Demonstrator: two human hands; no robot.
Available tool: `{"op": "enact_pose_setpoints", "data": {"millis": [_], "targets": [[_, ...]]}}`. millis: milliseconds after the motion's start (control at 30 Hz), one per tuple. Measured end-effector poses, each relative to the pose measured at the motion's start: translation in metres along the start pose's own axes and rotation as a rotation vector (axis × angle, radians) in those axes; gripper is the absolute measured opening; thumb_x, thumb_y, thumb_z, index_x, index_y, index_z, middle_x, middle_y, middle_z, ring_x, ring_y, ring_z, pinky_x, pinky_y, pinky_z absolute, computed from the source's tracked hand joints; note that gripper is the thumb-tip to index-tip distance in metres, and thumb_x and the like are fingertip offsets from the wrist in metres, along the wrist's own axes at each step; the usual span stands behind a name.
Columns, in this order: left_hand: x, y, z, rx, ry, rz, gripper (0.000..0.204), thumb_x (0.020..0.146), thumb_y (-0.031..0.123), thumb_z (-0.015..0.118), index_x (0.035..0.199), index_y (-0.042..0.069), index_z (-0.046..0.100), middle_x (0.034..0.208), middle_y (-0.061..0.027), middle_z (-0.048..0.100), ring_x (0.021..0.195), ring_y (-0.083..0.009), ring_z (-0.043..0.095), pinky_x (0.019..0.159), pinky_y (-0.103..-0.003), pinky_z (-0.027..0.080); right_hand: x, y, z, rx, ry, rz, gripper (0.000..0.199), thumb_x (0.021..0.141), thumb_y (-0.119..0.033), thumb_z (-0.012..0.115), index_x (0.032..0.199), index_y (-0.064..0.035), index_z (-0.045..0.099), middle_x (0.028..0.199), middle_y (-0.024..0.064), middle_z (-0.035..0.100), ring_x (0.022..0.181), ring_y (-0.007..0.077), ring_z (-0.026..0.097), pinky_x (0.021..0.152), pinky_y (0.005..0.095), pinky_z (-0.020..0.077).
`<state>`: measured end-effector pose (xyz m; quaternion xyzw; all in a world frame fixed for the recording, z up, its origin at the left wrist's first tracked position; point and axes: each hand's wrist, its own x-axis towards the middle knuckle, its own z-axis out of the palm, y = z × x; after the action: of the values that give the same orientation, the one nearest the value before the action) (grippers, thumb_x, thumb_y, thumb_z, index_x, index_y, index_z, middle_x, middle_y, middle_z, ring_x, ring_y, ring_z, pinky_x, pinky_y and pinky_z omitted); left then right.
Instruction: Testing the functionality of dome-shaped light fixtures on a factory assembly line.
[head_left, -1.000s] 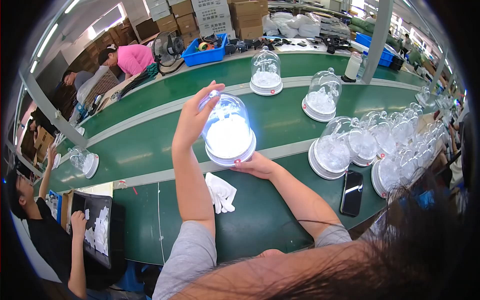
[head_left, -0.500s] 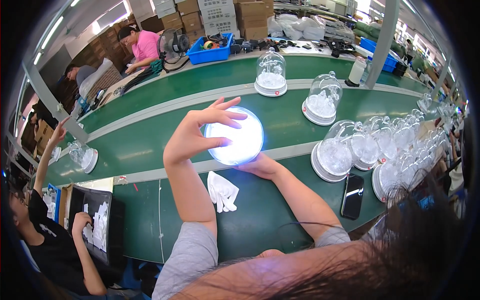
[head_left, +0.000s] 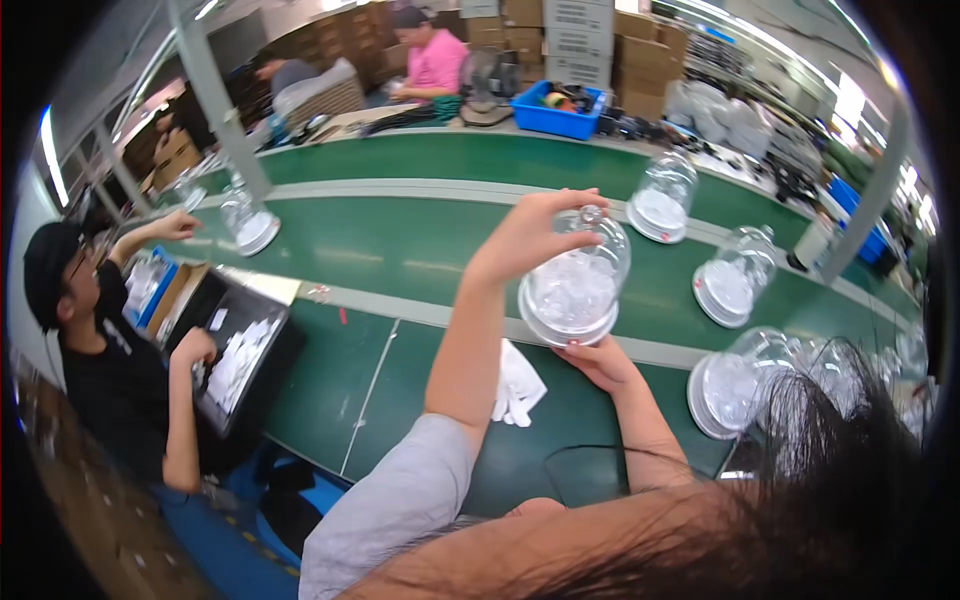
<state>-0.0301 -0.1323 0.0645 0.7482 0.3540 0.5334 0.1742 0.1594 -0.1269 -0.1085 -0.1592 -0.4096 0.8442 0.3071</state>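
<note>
A clear bell-shaped dome [head_left: 577, 270] with clear, crystal-like pieces inside stands nearly upright on its white round base, between my hands. My left hand [head_left: 535, 238] is closed about the round knob on top, thumb on the near side and fingers over the far side. From below, my right hand [head_left: 603, 365] supports the base, its fingers partly hidden beneath it. No bright light shows in the dome. A crumpled white glove [head_left: 518, 385] lies on the green worktop just below my hands.
More domes stand to the right [head_left: 735, 275], at the far side [head_left: 662, 198] and at the left [head_left: 247, 220]. A co-worker in black [head_left: 120, 370] sits at left beside a black bin [head_left: 250, 345] of white pieces. A blue crate [head_left: 558, 108] stands beyond the green conveyor [head_left: 400, 240].
The dome has turned from showing a glowing white round face to standing nearly upright, with the glow gone. My left fingers have moved to its knob. The view has swung left.
</note>
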Motion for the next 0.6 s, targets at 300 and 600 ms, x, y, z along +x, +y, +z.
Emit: {"op": "enact_pose_setpoints", "data": {"millis": [300,600], "targets": [[0.007,-0.048,-0.002,0.069,0.291,-0.229,0.027,0.074,0.013,0.074,0.097,0.000,0.069,0.088,-0.0134,0.071,0.086,-0.0225,0.068,0.078,-0.032,0.051,0.008,0.012,-0.023,0.071,0.082,-0.005,0.051,0.090,-0.013,0.058,0.135,-0.0012,0.037,0.131,0.0155,0.049,0.123,0.0314,0.048,0.107,0.0454,0.0380],[0.005,-0.093,0.001,0.587,0.624,-0.209,0.035,0.072,0.026,0.078,0.099,0.005,0.069,0.092,-0.0140,0.070,0.089,-0.0314,0.066,0.081,-0.038,0.051,0.006,0.006,-0.014,0.118,-0.021,0.012,0.065,0.094,-0.012,0.053,0.148,-0.0084,0.017,0.143,0.0263,0.035,0.127,0.0319,0.044,0.108,0.0445,0.0357]]}}
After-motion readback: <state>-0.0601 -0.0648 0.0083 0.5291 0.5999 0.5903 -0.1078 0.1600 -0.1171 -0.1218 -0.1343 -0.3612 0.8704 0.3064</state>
